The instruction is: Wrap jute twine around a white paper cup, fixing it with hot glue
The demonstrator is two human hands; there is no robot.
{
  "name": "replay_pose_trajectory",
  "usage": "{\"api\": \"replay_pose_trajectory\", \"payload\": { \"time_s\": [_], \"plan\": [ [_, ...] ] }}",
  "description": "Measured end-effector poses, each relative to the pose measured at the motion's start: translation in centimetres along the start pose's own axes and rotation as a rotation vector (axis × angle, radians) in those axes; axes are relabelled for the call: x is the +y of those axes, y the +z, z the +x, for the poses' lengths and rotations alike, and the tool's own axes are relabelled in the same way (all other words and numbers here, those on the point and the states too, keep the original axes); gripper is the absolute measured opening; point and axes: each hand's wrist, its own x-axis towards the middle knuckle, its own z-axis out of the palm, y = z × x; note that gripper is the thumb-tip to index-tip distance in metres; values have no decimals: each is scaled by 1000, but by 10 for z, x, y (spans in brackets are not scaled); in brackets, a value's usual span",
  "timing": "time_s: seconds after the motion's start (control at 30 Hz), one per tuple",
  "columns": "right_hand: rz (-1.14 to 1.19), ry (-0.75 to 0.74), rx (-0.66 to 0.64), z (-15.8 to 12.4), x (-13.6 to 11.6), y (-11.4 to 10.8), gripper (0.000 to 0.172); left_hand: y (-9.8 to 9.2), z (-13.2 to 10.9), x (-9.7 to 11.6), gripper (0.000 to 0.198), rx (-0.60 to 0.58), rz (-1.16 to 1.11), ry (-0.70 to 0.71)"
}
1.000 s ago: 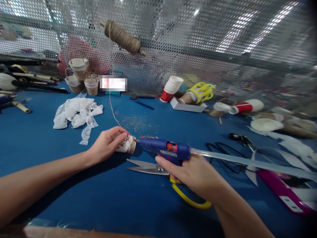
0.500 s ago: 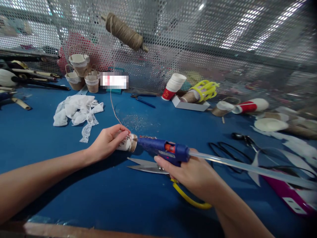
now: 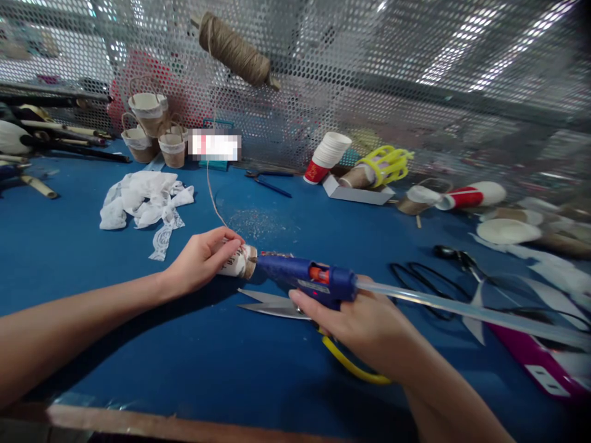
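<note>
My left hand (image 3: 203, 258) is closed around a small white printed cup (image 3: 236, 263) lying on its side, with a brown band at its right end. A strand of twine (image 3: 213, 200) hangs from the spool of twine (image 3: 235, 49) and runs down to these fingers. In my right hand (image 3: 355, 317) is a blue glue gun (image 3: 300, 274), its nozzle at the cup's brown end; I cannot tell if they touch. A long clear glue stick (image 3: 429, 301) sticks out of its back. Below the gun lie scissors (image 3: 272, 306) with yellow handles, partly hidden by my right hand.
White lace (image 3: 143, 197) lies in a heap at left, with twine-covered baskets (image 3: 173, 151) behind. Pliers (image 3: 272, 183), stacked paper cups (image 3: 325, 159) and a yellow plastic piece (image 3: 388, 165) are further back. A black cable (image 3: 420, 283) and purple power strip (image 3: 530, 357) lie at right.
The view has shifted slightly, so the background sits a little higher. Both hands, the cup and the glue gun keep nearly the same positions relative to one another.
</note>
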Motion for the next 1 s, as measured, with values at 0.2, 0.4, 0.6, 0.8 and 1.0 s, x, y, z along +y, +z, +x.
{"api": "replay_pose_trajectory", "payload": {
  "time_s": [0.2,0.4,0.6,0.8,1.0],
  "plan": [
    [-17,14,-90,7,0,-5,41,0,0,-1,25,2,31,10],
    [151,220,-251,9,-3,-13,37,0,0,0,23,6,36,21],
    [210,193,-216,2,1,-7,41,0,0,0,23,-1,52,27],
    [468,510,-330,3,0,-2,27,0,-3,0,24,-2,88,49],
    [616,830,-384,20,-3,-11,28,-1,-5,-2,21,11,128,123]
  ]
}}
